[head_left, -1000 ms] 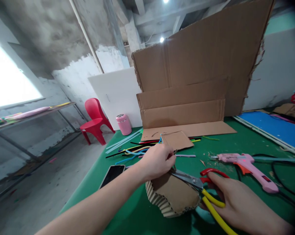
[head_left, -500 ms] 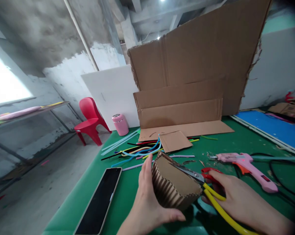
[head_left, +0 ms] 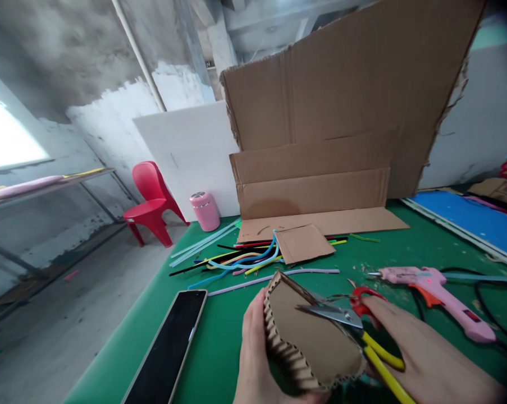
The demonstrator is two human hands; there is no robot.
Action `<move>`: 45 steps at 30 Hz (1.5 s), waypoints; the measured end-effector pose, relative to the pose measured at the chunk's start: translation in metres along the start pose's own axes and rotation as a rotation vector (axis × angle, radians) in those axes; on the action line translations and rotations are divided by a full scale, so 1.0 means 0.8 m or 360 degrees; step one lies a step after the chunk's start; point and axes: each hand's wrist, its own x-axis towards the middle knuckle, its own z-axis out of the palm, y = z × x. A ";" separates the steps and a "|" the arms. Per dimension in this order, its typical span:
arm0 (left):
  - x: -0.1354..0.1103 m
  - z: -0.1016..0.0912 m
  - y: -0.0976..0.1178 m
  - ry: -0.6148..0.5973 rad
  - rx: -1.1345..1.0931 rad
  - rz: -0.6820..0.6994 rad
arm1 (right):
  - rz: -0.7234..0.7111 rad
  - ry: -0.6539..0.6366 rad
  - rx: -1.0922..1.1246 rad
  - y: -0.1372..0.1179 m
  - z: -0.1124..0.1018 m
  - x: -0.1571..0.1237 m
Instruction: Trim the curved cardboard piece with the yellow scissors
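Note:
A small cardboard box (head_left: 316, 336) with wavy corrugated strips along its side is in my left hand (head_left: 255, 359), which grips it from the left, fingers behind and thumb low in front. My right hand (head_left: 421, 348) is closed around scissors (head_left: 337, 315) with red and yellow handles. The blades lie over the box's flat top, near its far right edge, and look slightly parted. Beyond the box lies a flat square of cardboard (head_left: 306, 244). Part of the box's underside is hidden by my left hand.
A pink glue gun (head_left: 442, 297) with its cord lies to the right on the green table (head_left: 219, 342). A phone (head_left: 167, 348) lies at left. Coloured pipe cleaners (head_left: 236, 261) are scattered behind. A large cardboard panel (head_left: 341, 84) and a pink canister (head_left: 205, 211) stand at the back.
The box has come down and tilted its flat top more toward me. The scissors have moved slightly down and left across it, blades now lying over the top face. The view has shifted slightly.

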 end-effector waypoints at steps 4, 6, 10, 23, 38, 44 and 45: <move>-0.003 -0.004 -0.012 -0.0089 -0.0042 0.0100 | -0.0218 0.0269 -0.0231 0.006 0.004 -0.003; -0.003 -0.005 -0.015 -0.0091 -0.0010 0.0114 | -0.0291 0.0361 -0.0295 0.008 0.005 -0.004; -0.003 -0.001 -0.011 -0.0075 0.0078 0.0059 | -0.0330 0.0425 -0.0343 0.009 0.006 -0.006; -0.007 0.007 -0.005 0.0029 0.0184 -0.0038 | -0.0079 0.0014 0.0102 0.003 -0.001 -0.005; -0.008 0.005 -0.085 0.0115 0.0234 -0.0148 | 0.0155 -0.0067 0.0360 -0.020 -0.012 0.010; -0.008 -0.001 -0.065 0.0148 0.0255 -0.0105 | 0.0084 -0.0054 0.0278 -0.024 -0.020 0.013; -0.008 -0.002 -0.058 0.0141 0.0261 -0.0111 | 0.0060 -0.0048 0.0257 -0.024 -0.020 0.012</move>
